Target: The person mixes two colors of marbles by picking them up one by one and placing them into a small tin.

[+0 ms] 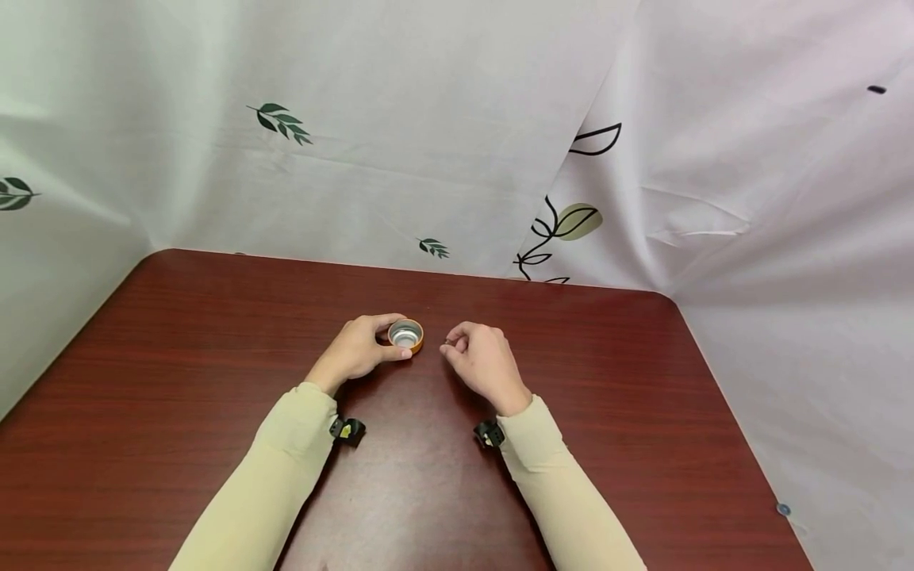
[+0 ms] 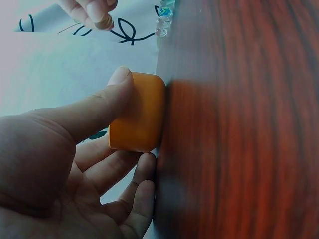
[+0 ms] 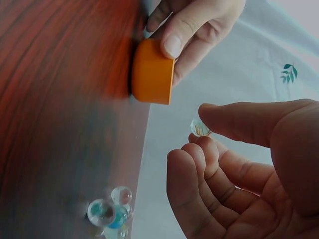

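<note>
Our left hand [image 1: 355, 349] grips the empty orange cap [image 1: 406, 335]; at its 3 o'clock, our right hand [image 1: 480, 361] pinches a marble [image 3: 200, 128].

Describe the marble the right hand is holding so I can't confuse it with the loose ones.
On the red-brown table, right of the orange cap, the right hand pinches one clear marble at its fingertips. Unlike the marble cluster lying on the table, it is lifted.

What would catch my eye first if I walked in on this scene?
Probably the small orange cap near the middle of the dark red table, gripped at its sides by the left hand. Just beside it, the right hand pinches a clear glass marble in its fingertips. The right wrist view also shows a little cluster of marbles lying on the table.
</note>
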`<act>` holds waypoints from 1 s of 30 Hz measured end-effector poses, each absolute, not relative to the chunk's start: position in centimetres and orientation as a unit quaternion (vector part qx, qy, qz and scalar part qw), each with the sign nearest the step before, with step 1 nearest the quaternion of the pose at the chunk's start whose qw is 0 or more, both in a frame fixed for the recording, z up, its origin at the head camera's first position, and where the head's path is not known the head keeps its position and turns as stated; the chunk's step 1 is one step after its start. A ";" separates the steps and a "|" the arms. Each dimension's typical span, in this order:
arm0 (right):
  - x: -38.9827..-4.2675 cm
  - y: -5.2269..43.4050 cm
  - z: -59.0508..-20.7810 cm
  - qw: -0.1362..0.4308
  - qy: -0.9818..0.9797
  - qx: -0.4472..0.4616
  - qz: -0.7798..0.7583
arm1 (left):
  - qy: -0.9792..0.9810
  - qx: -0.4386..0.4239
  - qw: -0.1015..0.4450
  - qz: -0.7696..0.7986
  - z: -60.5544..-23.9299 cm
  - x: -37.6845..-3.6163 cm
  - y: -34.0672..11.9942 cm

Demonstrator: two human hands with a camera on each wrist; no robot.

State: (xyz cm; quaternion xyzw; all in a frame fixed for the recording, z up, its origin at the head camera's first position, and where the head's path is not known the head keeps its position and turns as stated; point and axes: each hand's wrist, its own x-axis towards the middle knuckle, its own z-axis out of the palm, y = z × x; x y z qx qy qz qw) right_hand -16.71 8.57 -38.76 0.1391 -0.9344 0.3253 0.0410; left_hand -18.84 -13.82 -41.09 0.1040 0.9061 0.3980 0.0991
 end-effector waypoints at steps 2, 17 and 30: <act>-16.8 8.2 -38.7 0.041 -0.933 0.142 0.329 | 0.906 0.104 0.100 0.398 -41.1 -18.8 -13.8; -17.6 6.0 -38.8 0.031 -0.927 0.135 0.349 | 0.902 0.120 0.076 0.407 -41.4 -18.8 -13.9; -18.1 5.3 -39.4 0.030 -0.926 0.138 0.351 | 0.901 0.118 0.078 0.409 -41.3 -18.7 -13.8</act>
